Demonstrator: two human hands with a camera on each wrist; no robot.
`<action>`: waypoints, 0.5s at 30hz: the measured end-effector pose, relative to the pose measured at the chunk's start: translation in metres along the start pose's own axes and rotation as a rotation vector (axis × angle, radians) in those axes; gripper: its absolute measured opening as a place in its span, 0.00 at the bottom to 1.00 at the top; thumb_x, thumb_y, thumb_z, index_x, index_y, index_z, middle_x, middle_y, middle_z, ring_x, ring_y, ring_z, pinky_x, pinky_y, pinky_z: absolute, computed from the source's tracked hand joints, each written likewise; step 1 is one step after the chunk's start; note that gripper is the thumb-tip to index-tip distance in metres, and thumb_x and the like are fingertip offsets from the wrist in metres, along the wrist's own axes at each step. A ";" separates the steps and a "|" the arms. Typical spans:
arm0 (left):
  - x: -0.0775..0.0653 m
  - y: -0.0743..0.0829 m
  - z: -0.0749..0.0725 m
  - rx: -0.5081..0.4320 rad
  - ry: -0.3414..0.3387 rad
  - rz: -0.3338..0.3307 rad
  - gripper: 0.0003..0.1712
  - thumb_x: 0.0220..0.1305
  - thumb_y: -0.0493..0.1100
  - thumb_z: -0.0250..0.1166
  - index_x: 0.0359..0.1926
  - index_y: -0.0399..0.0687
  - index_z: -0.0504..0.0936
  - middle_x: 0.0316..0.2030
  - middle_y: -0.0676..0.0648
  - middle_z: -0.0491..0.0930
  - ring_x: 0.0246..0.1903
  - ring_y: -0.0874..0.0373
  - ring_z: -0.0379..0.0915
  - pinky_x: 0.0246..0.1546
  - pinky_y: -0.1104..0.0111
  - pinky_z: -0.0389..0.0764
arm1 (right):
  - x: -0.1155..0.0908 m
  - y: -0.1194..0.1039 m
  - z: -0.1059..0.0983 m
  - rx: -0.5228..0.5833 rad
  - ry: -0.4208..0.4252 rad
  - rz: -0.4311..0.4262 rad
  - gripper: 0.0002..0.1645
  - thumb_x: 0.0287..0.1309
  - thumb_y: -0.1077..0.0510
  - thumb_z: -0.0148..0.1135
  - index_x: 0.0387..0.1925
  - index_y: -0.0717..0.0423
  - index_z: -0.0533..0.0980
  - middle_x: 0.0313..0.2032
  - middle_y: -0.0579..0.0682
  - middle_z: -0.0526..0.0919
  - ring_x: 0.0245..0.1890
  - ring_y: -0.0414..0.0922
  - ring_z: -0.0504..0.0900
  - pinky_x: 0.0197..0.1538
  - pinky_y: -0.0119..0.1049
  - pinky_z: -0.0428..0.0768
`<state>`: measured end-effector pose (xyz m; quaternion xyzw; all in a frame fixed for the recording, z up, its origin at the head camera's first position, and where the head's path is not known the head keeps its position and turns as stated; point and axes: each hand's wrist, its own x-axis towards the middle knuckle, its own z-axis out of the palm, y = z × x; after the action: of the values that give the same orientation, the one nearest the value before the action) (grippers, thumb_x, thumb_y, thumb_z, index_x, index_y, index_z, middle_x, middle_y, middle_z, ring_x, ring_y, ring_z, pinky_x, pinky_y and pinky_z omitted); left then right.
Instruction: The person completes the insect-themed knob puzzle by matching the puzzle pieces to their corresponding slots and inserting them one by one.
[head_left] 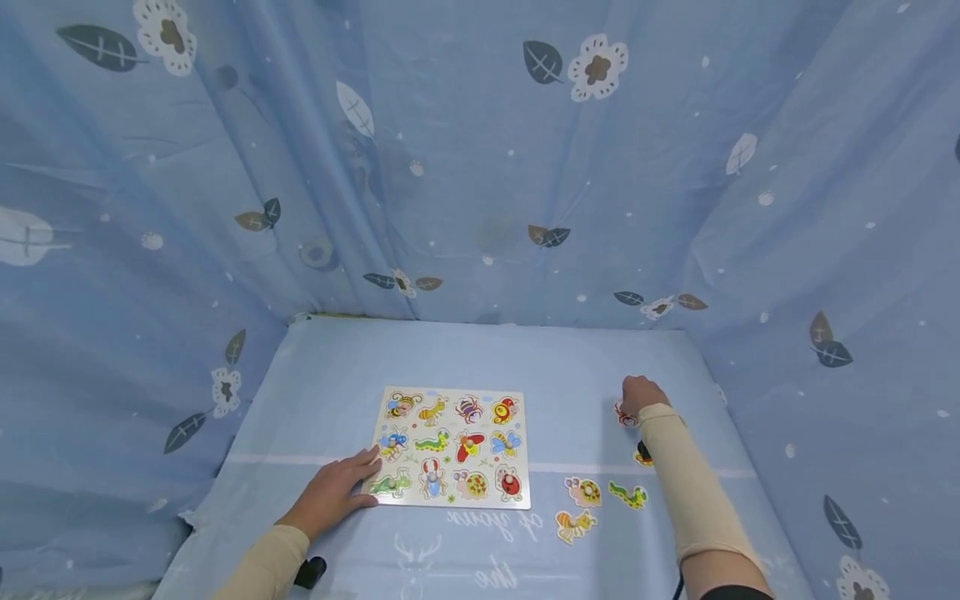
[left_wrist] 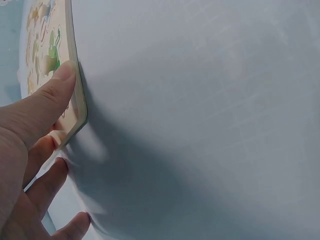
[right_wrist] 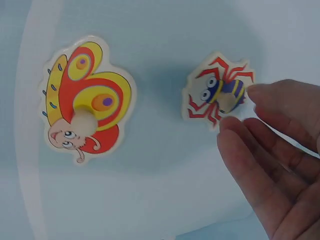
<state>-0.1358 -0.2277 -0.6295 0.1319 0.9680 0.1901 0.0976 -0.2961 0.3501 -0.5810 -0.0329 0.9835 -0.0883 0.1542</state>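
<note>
A wooden peg-puzzle board (head_left: 450, 508) with printed insects lies flat on the cloth. My left hand (head_left: 337, 487) rests at its near left corner, and in the left wrist view the thumb (left_wrist: 65, 72) lies over the edge while the other fingers spread beside it. To the right, my right hand (head_left: 643, 395) is at a spider puzzle piece (right_wrist: 212, 90). Thumb and index fingertips stand apart on either side of its small wooden knob (right_wrist: 227, 102). Beside the spider, a red and yellow butterfly piece (right_wrist: 107, 100) lies face up; the right sleeve partly covers it in the head view.
Nearer me lie a snail piece (head_left: 583, 492), a green caterpillar piece (head_left: 627, 495) and an orange striped insect piece (head_left: 574, 525). A black object (head_left: 310, 572) sits by the left forearm. Blue patterned curtains (head_left: 480, 167) enclose the table's back and sides.
</note>
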 end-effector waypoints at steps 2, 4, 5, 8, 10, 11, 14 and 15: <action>-0.001 0.000 0.001 -0.007 0.006 0.001 0.42 0.52 0.56 0.78 0.68 0.48 0.79 0.76 0.49 0.69 0.73 0.44 0.69 0.71 0.39 0.71 | 0.000 0.000 0.002 -0.004 0.013 0.011 0.04 0.61 0.68 0.66 0.30 0.66 0.82 0.26 0.57 0.87 0.23 0.46 0.80 0.28 0.41 0.82; -0.001 0.000 0.001 -0.010 0.008 0.002 0.42 0.53 0.56 0.78 0.68 0.48 0.79 0.76 0.49 0.68 0.73 0.45 0.69 0.71 0.39 0.71 | 0.000 -0.001 0.005 -0.003 0.022 0.021 0.07 0.62 0.69 0.65 0.27 0.65 0.81 0.23 0.55 0.85 0.21 0.45 0.77 0.26 0.38 0.77; -0.002 0.000 0.001 -0.011 0.009 0.002 0.42 0.53 0.56 0.78 0.68 0.49 0.79 0.76 0.50 0.68 0.73 0.45 0.69 0.71 0.39 0.71 | 0.000 -0.001 0.007 -0.008 0.025 0.026 0.08 0.63 0.69 0.64 0.26 0.64 0.80 0.22 0.55 0.85 0.21 0.45 0.76 0.25 0.37 0.75; -0.002 0.000 0.000 -0.014 0.010 0.007 0.42 0.53 0.56 0.78 0.68 0.49 0.79 0.76 0.50 0.68 0.73 0.45 0.69 0.71 0.40 0.71 | -0.002 -0.005 0.013 -0.019 0.049 0.039 0.09 0.65 0.70 0.60 0.28 0.66 0.80 0.23 0.56 0.85 0.21 0.45 0.75 0.25 0.37 0.75; -0.002 0.000 0.000 -0.014 0.008 0.005 0.42 0.53 0.56 0.78 0.68 0.49 0.79 0.76 0.50 0.68 0.73 0.45 0.69 0.72 0.40 0.70 | -0.004 -0.006 0.017 -0.031 0.077 0.043 0.08 0.66 0.71 0.59 0.31 0.68 0.81 0.25 0.58 0.86 0.22 0.45 0.77 0.25 0.38 0.78; -0.002 0.000 0.000 -0.015 0.008 0.005 0.42 0.53 0.56 0.78 0.68 0.49 0.79 0.76 0.50 0.68 0.73 0.45 0.69 0.72 0.39 0.70 | -0.005 -0.007 0.018 -0.038 0.094 0.044 0.07 0.66 0.71 0.59 0.32 0.68 0.81 0.26 0.59 0.87 0.22 0.46 0.79 0.26 0.39 0.79; -0.001 0.000 0.001 -0.012 0.011 -0.001 0.42 0.53 0.57 0.78 0.68 0.50 0.79 0.76 0.50 0.68 0.73 0.46 0.69 0.72 0.39 0.70 | -0.008 -0.009 0.021 -0.044 0.140 0.041 0.06 0.65 0.71 0.61 0.34 0.71 0.82 0.26 0.61 0.86 0.22 0.47 0.81 0.26 0.41 0.81; -0.001 0.000 0.001 -0.011 0.013 -0.004 0.42 0.52 0.57 0.78 0.68 0.50 0.79 0.76 0.50 0.69 0.73 0.46 0.69 0.72 0.39 0.70 | -0.009 -0.010 0.021 -0.042 0.147 0.040 0.05 0.65 0.71 0.61 0.34 0.71 0.82 0.26 0.61 0.86 0.22 0.47 0.81 0.25 0.42 0.81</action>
<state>-0.1349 -0.2276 -0.6303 0.1283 0.9677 0.1962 0.0925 -0.2811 0.3380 -0.5962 -0.0100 0.9943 -0.0669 0.0825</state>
